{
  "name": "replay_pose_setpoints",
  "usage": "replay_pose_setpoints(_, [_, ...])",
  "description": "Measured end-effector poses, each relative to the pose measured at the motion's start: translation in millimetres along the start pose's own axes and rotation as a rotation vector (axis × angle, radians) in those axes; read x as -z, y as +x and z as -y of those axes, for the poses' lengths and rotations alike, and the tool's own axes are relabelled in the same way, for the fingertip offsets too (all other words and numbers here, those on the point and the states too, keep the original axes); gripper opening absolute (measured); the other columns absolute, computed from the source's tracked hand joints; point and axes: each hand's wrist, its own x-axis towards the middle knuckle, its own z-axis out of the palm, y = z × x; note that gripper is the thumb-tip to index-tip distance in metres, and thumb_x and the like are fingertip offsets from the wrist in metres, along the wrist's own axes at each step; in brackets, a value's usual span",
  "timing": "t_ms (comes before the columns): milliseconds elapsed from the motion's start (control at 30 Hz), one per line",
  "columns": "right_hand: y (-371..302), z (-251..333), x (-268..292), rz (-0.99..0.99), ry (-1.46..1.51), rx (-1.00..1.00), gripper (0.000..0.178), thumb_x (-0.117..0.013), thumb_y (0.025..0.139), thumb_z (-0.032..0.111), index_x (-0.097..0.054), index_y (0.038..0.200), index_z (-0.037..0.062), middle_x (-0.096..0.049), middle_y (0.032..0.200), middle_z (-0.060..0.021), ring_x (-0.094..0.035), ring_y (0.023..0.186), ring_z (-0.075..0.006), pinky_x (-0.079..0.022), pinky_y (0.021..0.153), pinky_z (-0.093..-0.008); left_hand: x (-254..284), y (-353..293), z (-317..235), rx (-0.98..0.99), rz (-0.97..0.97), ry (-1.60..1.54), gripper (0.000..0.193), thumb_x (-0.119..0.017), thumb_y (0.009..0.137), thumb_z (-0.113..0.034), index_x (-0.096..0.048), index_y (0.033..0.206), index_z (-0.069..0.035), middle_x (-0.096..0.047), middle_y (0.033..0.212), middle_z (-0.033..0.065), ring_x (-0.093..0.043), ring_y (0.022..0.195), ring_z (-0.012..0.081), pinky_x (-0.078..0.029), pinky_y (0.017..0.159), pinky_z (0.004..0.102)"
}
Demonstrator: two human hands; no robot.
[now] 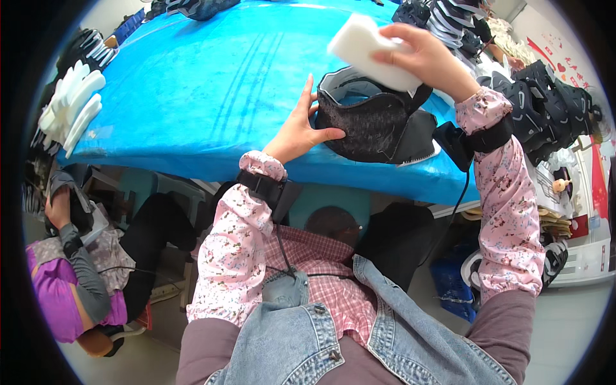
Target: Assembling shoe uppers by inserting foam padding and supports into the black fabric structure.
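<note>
A black shoe upper (369, 125) with a pale grey lining lies near the front edge of the blue-covered table (192, 90), its opening facing up. My left hand (301, 128) grips its left end, thumb on the near side and other fingers at the far side, the index finger pointing up. Above the opening, my right hand (427, 54) pinches a thick white foam piece (362, 48) between thumb and fingers. The foam's lower end overlaps the upper's far rim in view; whether it touches the lining I cannot tell.
White foam pieces (74, 102) are heaped at the table's left edge. Several black shoe uppers (545, 106) crowd the right side, with more at the far right corner. Lower left, a co-worker in purple (64, 289) sits. A blue basket (452, 282) stands below the table, right.
</note>
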Motion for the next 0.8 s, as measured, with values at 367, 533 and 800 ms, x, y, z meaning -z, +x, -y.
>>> replay_pose_setpoints(367, [9.6,54.3,-26.0,0.383,-0.518,-0.097,0.024,-0.071,0.069,0.027,-0.065,0.085,0.0102,-0.062,0.07,-0.0092,-0.061,0.066,-0.0211,-0.047,0.061,-0.0309,-1.2,-7.5,-3.4,0.056,-0.018,-0.16,0.117,-0.082,0.064,-0.025,0.001,0.144,-0.007,-0.032,0.137,0.0213,-0.031,0.129,0.0279,-0.025,0.107,0.0369])
replay_pose_setpoints(533, [10.0,33.6,-28.2,0.328,-0.479,-0.021,0.025,-0.07,0.069,0.027,-0.065,0.083,0.0081,-0.062,0.07,-0.0098,-0.06,0.066,-0.0223,-0.046,0.062,-0.0311,-2.4,-5.2,-0.2,0.069,-0.018,-0.077,0.121,-0.083,0.063,-0.022,0.005,0.142,-0.001,-0.032,0.137,0.0205,-0.036,0.126,0.0306,-0.034,0.101,0.0368])
replay_pose_setpoints(800, [17.0,35.5,-33.0,0.347,-0.481,-0.079,0.023,-0.07,0.069,0.033,-0.067,0.084,0.0158,-0.064,0.076,-0.0077,-0.061,0.072,-0.0251,-0.046,0.064,-0.0334,0.2,-2.0,3.7,-0.006,-0.005,-0.07,0.113,-0.083,0.063,-0.026,-0.007,0.142,-0.002,-0.035,0.137,0.0209,-0.038,0.126,0.0292,-0.034,0.102,0.0351])
